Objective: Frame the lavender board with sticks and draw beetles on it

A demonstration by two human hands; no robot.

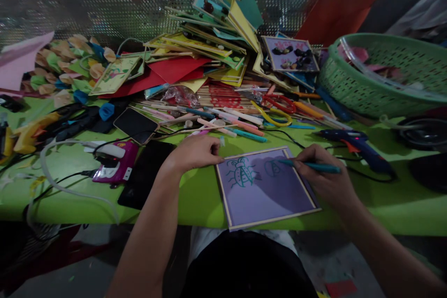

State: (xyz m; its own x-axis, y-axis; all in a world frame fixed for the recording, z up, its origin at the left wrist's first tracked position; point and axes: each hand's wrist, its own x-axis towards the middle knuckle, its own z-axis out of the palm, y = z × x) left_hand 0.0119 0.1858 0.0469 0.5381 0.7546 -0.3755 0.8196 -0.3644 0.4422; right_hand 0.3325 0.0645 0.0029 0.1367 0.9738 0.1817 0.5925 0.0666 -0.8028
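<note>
A purple card (pixel 268 200) edged with thin wooden sticks lies on the green tabletop in front of me. Drawn on its left half in teal is a bug-like figure (pixel 240 173) with several legs; a smaller unfinished outline (pixel 274 167) is to its right. My right hand (pixel 326 184) grips a teal marker (pixel 323 167), its tip at the smaller outline. Curled at the card's upper left corner, my left hand (pixel 197 152) has its fingers closed. A small pale-teal piece (pixel 221 141) shows by its fingertips; whether it is held is unclear.
Loose markers (pixel 240 123), scissors (pixel 275 109) and a pile of framed cards (pixel 209 46) lie behind the card. A glue gun (pixel 363 146) and green basket (pixel 380 74) are right; a phone (pixel 136 125), dark tablet-like slab (pixel 148 177) and purple power adapter (pixel 117 163) left.
</note>
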